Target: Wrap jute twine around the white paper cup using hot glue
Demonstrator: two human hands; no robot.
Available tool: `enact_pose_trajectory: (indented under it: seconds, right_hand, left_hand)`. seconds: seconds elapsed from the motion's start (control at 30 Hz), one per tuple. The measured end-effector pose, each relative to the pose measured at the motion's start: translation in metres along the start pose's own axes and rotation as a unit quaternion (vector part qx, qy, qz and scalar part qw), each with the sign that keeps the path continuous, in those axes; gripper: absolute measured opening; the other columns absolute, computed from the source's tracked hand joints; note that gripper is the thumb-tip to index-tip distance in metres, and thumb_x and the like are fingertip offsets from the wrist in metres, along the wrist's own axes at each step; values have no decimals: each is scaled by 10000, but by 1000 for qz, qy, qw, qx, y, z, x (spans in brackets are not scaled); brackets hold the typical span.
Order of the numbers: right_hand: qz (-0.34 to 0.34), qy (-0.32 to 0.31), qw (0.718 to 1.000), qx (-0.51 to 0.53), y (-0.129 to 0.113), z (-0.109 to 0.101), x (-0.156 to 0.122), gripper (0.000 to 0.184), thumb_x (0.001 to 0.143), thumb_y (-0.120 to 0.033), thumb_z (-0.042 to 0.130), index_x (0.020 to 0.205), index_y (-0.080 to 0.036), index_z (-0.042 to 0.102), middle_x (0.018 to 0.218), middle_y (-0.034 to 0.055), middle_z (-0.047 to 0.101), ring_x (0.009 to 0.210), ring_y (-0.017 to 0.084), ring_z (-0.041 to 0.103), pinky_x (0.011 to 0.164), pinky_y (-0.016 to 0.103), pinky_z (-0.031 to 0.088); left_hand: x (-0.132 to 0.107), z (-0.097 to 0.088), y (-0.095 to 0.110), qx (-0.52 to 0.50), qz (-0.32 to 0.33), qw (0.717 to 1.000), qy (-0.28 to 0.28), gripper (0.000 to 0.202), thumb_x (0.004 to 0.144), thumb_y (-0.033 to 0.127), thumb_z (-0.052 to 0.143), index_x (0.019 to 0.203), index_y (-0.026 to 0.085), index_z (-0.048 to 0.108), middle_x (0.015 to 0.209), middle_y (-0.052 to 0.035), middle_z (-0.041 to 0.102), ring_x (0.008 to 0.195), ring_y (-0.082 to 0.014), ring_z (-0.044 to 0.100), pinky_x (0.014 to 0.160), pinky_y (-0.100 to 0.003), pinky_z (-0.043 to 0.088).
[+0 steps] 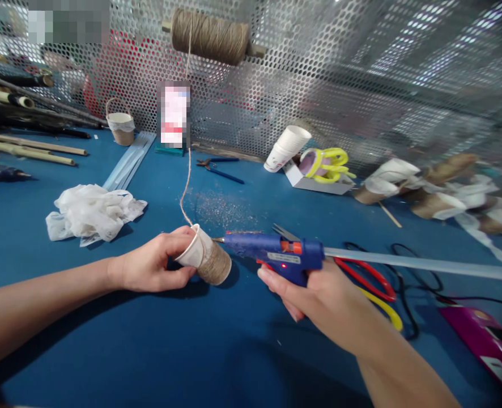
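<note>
My left hand (155,263) is closed around a white paper cup (204,256), tipped on its side, its lower half wound with brown twine. A strand of twine (187,170) runs from the cup up to a big twine spool (211,35) on the mesh wall. My right hand (319,297) grips a blue hot glue gun (276,253). Its nozzle touches the cup's side at the edge of the wrapping. A clear glue stick (425,265) sticks out of the gun's back toward the right.
Red and yellow scissors (374,289) and black cables lie right of the gun, a magenta box (484,337) beyond. Crumpled white plastic (92,211), bamboo sticks (25,148), blue pliers (219,167), stacked cups (287,147) and several twine-wrapped cups (438,187) sit on the blue table.
</note>
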State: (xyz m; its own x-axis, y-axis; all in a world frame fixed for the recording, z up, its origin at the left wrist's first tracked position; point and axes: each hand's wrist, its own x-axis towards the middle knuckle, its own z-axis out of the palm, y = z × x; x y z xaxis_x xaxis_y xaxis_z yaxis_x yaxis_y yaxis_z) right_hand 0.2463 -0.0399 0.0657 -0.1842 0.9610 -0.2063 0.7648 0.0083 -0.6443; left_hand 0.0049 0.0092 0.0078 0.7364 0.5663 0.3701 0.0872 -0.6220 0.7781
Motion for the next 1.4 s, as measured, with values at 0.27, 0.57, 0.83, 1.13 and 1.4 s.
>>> enact_pose_trajectory:
  seconds: [0.27,0.57,0.83,1.13,1.4]
  right_hand:
    - [13,20,1000,11,-4,1,-5,496,784,-505,491,402,-234,325,398,-43,433,406,113,462,469,256,421]
    - [6,7,1000,11,-3,1,-4,484,783,-493,501,415,-235,322,397,-46,446,410,112,476,472,249,437]
    - [4,19,1000,12,-3,2,-4,456,778,-481,514,432,-239,343,381,-51,448,384,110,460,445,245,434]
    - [-43,71,996,-35,-4,5,-12,351,796,-456,500,511,-257,446,365,-58,424,394,137,500,474,265,455]
    - [-85,78,989,-94,0,4,-14,345,803,-460,486,516,-270,476,323,-68,415,334,135,451,465,300,401]
  left_hand:
    - [0,0,-1,-6,-3,1000,-1,107,751,45,492,781,117,566,821,-77,604,839,-172,521,824,-308,441]
    - [0,0,0,-3,10,1000,0,125,744,30,502,786,132,560,808,-59,609,847,-169,524,838,-309,432]
    - [-1,0,0,3,3,1000,-1,115,755,43,493,793,130,558,820,-63,610,846,-171,522,846,-318,431]
    - [0,0,5,-5,-65,998,-1,81,788,136,469,793,111,546,818,-56,552,752,-137,508,719,-250,463]
    - [-1,2,3,-31,-102,994,9,134,780,159,469,884,108,537,796,-34,539,707,-123,502,659,-216,456]
